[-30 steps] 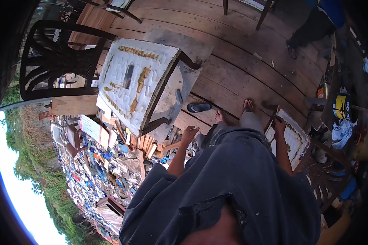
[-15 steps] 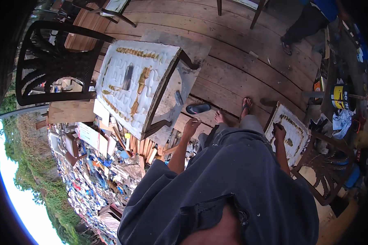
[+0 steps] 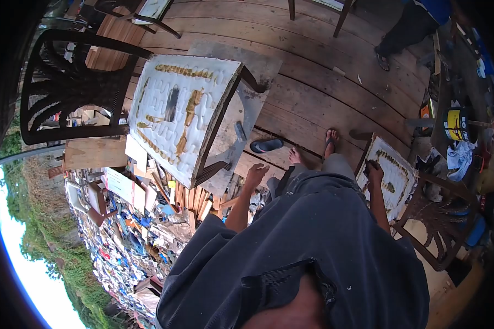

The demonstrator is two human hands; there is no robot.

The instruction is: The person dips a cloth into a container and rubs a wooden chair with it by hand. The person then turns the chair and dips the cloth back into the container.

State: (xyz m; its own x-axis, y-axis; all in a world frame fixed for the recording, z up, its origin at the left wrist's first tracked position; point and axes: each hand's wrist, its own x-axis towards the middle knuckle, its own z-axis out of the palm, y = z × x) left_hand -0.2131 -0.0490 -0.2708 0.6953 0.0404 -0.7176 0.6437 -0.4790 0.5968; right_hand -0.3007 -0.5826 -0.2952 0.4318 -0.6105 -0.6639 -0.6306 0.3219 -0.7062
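My left hand hangs in front of my body with its fingers loosely curled and apart; I see nothing in it. Nearest to it is a dark brown chair, whose white seat carries yellow-brown, glue-like streaks and a dark slot. Over on the right, my right hand is closed round a small dark thing that I cannot make out. It is above the streaked white seat of a second dark chair.
Wooden planks form the floor. A loose flip-flop lies by my bare foot. Scrap and litter spread below left. A yellow-and-black bucket and a white cloth are at right. Another person's leg shows at the top.
My left hand's fingers look a little more spread. The right hand stays over the seat with a slight shift, and the other person's leg has moved slightly.
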